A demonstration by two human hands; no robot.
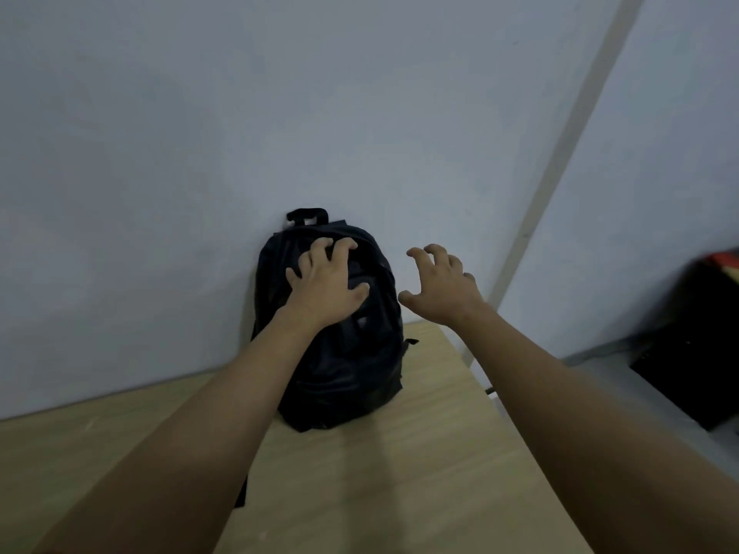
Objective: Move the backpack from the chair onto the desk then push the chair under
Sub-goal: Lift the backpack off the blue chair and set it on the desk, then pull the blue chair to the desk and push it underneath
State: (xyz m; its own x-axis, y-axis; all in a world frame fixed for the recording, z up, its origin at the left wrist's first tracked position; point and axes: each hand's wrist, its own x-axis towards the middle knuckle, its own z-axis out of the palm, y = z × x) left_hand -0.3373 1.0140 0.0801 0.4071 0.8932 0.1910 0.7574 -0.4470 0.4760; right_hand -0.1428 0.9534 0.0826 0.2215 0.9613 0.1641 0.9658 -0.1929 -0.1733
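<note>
We see the backpack (340,353) standing upright on the desk (420,453), with its back leaning against the pale, smooth wall (200,153). The backpack is black, made of soft, a little shiny fabric that wrinkles and folds; its shape is rounded at the top, and a short flat carry loop (307,215) stands up at 12 o'clock of it. A thin strap end sticks out from its side at 3 o'clock. The desk is a light wood-grain board with a matte surface and a straight edge on the right.

Our left hand (324,285) lies on the upper front of the backpack, the fingers (344,245) spread and bent like a claw, pressing on the fabric but not closed around anything. Our right hand (440,289) is in the air just beside the backpack, at about 3 o'clock of its top; its fingers are also open and curled, holding nothing and not touching the fabric. Both forearms are bare.

At 3 o'clock of the view, beyond the desk edge, there is a dark blurred box-like object (696,353) with some red on top; we cannot tell what it is.
</note>
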